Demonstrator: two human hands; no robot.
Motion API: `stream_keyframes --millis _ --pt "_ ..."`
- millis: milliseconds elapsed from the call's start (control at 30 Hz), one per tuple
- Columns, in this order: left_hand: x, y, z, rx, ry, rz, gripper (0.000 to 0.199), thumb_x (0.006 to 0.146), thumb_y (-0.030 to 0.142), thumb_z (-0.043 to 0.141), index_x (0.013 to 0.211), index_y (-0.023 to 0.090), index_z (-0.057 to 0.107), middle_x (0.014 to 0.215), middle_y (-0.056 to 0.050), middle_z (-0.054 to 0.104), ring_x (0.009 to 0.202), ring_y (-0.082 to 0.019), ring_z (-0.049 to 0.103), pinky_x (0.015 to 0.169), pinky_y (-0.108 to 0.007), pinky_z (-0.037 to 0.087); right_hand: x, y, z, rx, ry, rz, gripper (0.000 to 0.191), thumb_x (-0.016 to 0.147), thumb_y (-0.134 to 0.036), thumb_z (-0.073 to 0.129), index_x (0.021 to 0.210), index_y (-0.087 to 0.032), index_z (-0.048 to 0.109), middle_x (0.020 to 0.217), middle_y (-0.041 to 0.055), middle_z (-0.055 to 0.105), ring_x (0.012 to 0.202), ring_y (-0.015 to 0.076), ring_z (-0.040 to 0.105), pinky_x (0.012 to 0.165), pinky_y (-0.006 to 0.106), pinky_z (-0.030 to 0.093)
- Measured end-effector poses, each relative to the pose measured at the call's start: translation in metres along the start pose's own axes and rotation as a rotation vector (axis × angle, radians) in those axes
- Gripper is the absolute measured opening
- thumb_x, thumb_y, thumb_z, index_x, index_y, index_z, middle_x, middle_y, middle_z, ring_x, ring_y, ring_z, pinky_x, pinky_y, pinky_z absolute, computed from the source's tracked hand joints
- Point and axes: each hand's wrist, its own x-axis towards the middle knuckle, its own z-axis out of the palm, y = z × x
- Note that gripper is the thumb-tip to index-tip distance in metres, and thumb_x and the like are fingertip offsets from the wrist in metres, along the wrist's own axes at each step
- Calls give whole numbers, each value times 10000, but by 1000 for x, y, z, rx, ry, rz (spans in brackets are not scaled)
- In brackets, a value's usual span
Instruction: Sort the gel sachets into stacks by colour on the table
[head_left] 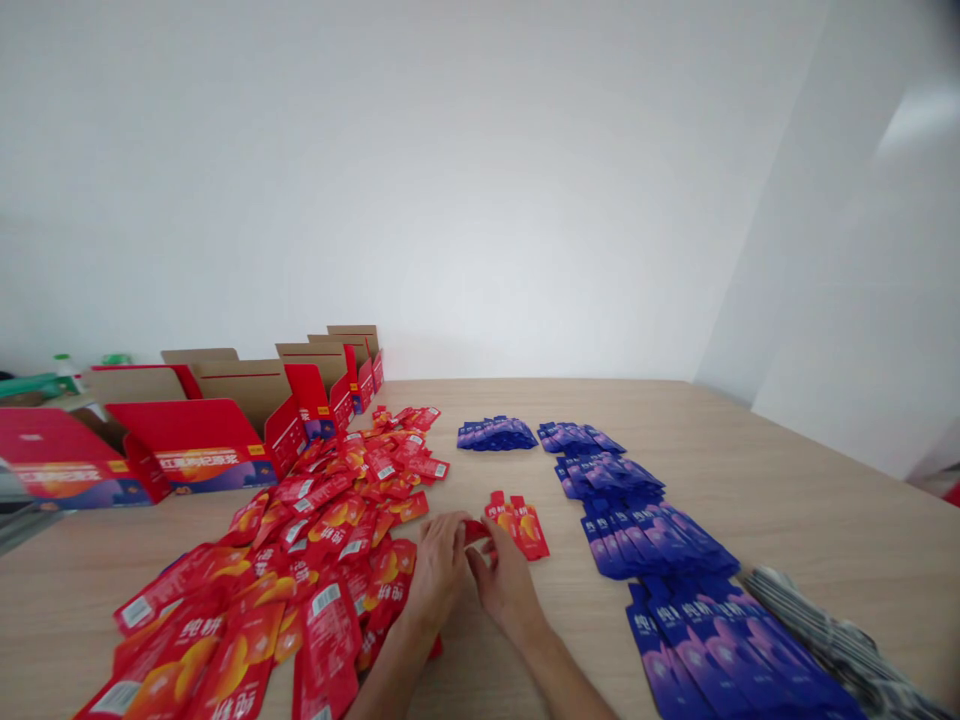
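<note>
Both hands, left point(439, 560) and right point(510, 580), are holding a red pouch point(475, 531) between them over the near middle of the bench point(585, 400). Two more red pouches point(519, 526) are lying just beyond the right hand. A loose red heap point(322, 540) is spreading along the left side, with open boxes point(217, 440) standing at the far-left edge. Blue pouches point(660, 540) are lying in fanned groups toward the right, beside a striped bundle point(832, 630) near the near-right corner.

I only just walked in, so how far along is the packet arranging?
The blue packets already look done, fanned in neat groups. A few red packets lie lined up. The left hand and right hand hold another red packet. Remaining, it seems: the jumbled red pile and the boxes, standing open.
</note>
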Motion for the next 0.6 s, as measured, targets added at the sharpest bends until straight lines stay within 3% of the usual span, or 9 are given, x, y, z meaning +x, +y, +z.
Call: stream_keyframes --millis 200,400,600 --pt "4 14 -11 -169 -44 -106 236 943 331 445 973 210 646 978 -63 693 934 -211 608 896 -351 432 7 -19 -18 245 -50 25 337 926 -476 527 1012 -212 717 952 72 731 835 214 662 765 319 519" --pt "3 16 -12 -208 -74 -191 217 899 321 487 796 197 633 808 -34 676 820 -194 590 767 -295 422 7 -21 -18 249 -28 51 302 893 -459 577 785 -212 714 738 35 689 703 196 609 669 296 471" --pt "4 24 -16 -349 -82 -314 257 889 415 507 824 188 610 769 -13 657 719 -159 585 671 -248 415 5 -24 -18 255 42 118 325 868 -493 585 726 -212 665 664 16 627 623 175 538 592 284 416"
